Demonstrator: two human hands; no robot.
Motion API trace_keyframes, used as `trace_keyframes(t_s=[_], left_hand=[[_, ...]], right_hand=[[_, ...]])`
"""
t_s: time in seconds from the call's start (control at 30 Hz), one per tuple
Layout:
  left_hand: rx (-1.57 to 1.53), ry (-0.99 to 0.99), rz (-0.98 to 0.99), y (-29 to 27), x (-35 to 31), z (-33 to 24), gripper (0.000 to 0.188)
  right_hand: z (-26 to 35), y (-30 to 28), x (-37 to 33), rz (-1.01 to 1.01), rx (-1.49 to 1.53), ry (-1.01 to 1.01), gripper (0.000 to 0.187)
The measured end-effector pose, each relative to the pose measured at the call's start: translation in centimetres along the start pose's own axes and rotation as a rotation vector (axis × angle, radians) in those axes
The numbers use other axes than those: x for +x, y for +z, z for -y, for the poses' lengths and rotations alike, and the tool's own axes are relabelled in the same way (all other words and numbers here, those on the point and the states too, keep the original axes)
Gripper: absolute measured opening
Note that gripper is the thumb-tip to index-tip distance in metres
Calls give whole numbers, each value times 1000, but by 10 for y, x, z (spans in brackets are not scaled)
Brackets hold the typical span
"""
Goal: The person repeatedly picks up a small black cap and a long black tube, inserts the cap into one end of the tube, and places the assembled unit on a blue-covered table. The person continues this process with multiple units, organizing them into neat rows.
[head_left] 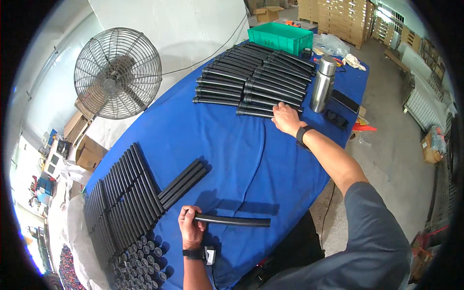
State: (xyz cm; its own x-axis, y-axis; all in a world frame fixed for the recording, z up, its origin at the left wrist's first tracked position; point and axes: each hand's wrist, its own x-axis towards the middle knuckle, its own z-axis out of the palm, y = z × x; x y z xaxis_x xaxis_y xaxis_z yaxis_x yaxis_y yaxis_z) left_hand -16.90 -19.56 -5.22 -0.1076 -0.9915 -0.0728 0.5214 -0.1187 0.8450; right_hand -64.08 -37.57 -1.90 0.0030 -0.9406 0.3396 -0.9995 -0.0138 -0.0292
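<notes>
My left hand (191,227) is closed around one end of a black tube (237,221), which extends to the right above the blue-covered table. My right hand (286,119) reaches far forward, its fingers closed on the right part of a black tube with an end cap (253,113). That tube lies at the near edge of rows of similar capped tubes (256,72). Left of my left hand, several plain black tubes (181,186) lie side by side at an angle. Beyond them is a larger bank of plain tubes (128,183).
Round black caps (142,263) cluster at the lower left. A steel flask (323,84) stands right of the rows, by a dark flat case (345,101). At the back sits a green bin (280,38). A caged fan (118,72) stands beyond the table's left edge.
</notes>
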Motion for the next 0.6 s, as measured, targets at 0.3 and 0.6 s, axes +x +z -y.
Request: trace_keyframes(t_s=[0.3,0.6], left_hand=[[89,-9,17,5,2,3,12],[94,-6,13,7,0,2,11]], right_hand=[[-10,8,8,-36,-8,-49,26],[-6,-5,-1,-40,29,-73,46]])
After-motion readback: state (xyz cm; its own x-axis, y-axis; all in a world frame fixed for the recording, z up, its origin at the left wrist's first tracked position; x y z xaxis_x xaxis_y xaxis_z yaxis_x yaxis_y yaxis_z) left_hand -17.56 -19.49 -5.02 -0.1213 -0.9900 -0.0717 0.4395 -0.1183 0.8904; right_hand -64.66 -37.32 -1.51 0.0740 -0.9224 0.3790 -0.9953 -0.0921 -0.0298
